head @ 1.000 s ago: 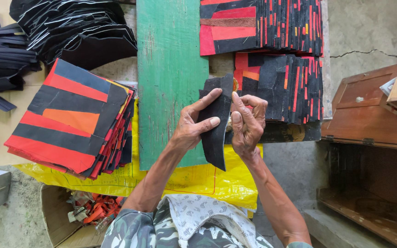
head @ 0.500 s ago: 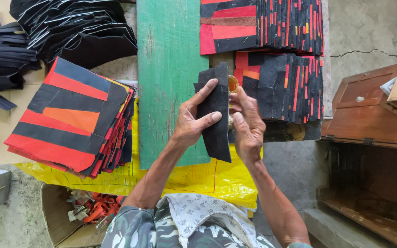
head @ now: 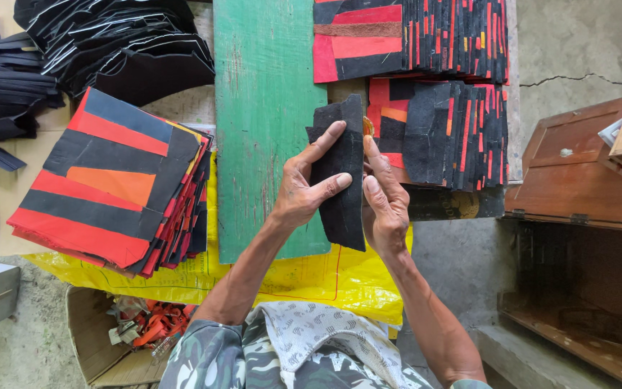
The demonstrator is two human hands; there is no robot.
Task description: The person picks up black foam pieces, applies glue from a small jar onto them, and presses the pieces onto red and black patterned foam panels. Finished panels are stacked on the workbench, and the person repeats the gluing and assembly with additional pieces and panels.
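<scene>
From the head view I see the black fabric piece (head: 340, 173) now standing more upright at frame centre than a moment ago, over the green board (head: 264, 115). My left hand (head: 304, 191) pinches its near edge, thumb and forefinger closed on it; my right hand (head: 384, 205) grips the far edge, fingers curled. I judge the piece squared up. The red-and-black patchwork stack (head: 109, 184) lies at left.

Left of your left hand (head: 298, 193), the green wooden board (head: 264, 108) rests on a yellow plastic sheet (head: 340, 277), apparently; patchwork stacks (head: 116, 180) lie farther left.
</scene>
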